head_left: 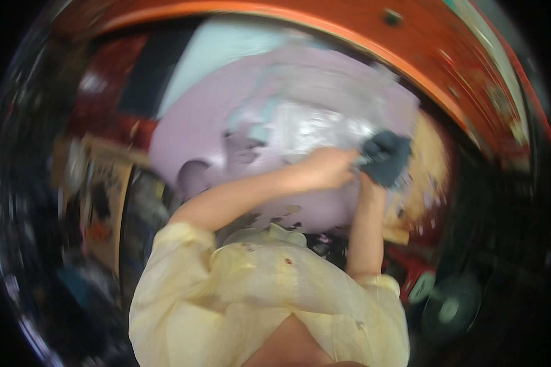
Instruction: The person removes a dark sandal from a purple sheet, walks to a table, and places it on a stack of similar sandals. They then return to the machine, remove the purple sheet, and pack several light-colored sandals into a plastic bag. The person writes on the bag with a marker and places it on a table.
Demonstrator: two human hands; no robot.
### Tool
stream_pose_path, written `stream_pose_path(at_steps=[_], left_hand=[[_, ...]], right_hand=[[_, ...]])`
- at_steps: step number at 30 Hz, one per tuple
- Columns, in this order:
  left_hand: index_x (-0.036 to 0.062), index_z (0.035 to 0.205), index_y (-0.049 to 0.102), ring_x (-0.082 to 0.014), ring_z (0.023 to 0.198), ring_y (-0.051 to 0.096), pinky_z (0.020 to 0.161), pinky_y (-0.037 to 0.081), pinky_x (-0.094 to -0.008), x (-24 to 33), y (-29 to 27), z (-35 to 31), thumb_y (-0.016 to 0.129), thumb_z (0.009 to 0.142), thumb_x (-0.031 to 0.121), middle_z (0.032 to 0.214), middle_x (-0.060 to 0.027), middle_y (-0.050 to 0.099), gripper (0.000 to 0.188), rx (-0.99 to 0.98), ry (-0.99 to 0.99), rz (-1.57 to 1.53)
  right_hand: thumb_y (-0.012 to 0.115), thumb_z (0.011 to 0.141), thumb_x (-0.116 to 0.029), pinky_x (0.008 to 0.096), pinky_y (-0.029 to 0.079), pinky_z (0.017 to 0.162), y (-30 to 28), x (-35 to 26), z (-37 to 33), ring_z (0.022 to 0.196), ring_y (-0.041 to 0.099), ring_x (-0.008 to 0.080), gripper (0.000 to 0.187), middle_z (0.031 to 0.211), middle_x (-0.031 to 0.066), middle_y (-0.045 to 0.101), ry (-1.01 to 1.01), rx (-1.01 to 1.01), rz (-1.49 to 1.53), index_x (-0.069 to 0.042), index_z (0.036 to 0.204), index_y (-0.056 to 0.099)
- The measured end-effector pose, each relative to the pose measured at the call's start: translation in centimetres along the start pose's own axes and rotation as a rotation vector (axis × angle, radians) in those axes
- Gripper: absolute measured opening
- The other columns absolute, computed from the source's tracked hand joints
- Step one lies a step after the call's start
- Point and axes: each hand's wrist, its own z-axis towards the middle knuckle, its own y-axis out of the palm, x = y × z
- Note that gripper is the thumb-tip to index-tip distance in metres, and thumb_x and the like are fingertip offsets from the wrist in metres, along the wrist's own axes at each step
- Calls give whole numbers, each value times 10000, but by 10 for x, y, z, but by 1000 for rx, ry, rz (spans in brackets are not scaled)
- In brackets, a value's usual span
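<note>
Over the lavender sheet (pixel 196 134), my left hand (pixel 330 168) reaches right with its fingers closed on the near edge of a dark blue-grey cloth piece (pixel 385 158). The cloth is bunched up, and whether it is a glove or a loose piece cannot be made out. It covers my right hand (pixel 373 182), whose fingers are hidden; only the wrist end shows below the cloth. Just beyond both hands lies a shiny clear plastic wrapping (pixel 318 129), blurred by motion. Cut-out holes and notches show in the lavender sheet.
A pale blue sheet (pixel 220 46) lies at the far left under the lavender one. Tan material (pixel 431 165) is at the right. An orange edge or beam (pixel 324 15) curves along the far side. An open cardboard box (pixel 110 208) stands lower left; a dark round object (pixel 451 309) sits lower right.
</note>
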Motion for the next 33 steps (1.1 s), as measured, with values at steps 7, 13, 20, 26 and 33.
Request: stream_pose_path(at_steps=[7, 13, 20, 26, 33], left_hand=[[51, 975, 556, -354, 782, 622, 663, 481, -442, -17, 12, -15, 651, 714, 256, 839, -177, 630, 345, 177, -86, -193], [0, 1059, 513, -146, 713, 547, 649, 465, -305, -49, -22, -27, 669, 760, 208, 804, -85, 570, 396, 152, -219, -513], [48, 1234, 472, -284, 757, 590, 691, 481, -351, -15, -53, -67, 670, 710, 118, 938, -106, 607, 565, -89, -92, -13], [131, 1122, 551, -244, 761, 599, 671, 492, -341, -6, -56, -55, 654, 647, 27, 943, -62, 602, 497, 370, 338, 351], [84, 887, 536, -253, 641, 601, 567, 480, -327, -20, -57, -76, 602, 704, 2, 698, -75, 577, 211, 64, 113, 434]], right_hand=[[532, 873, -276, 249, 433, 585, 11, 16, -8, 674, 514, 160, 245, 819, 90, 540, -165, -54, -403, -32, 888, 520], [591, 828, -63, 306, 485, 757, 19, 29, -31, 830, 596, 185, 463, 967, 75, 604, -388, 0, -1302, -13, 1264, 445], [608, 813, -168, 322, 469, 590, 16, 24, -39, 642, 590, 216, 172, 799, 100, 602, -379, -349, -1502, -65, 949, 593], [519, 890, -284, 249, 382, 472, 25, 10, -75, 532, 482, 126, 244, 695, 60, 549, 31, -176, -524, -51, 837, 567], [554, 796, -121, 314, 401, 496, 43, -20, -102, 517, 495, 182, 110, 622, 72, 533, -300, -662, -1418, -61, 703, 557]])
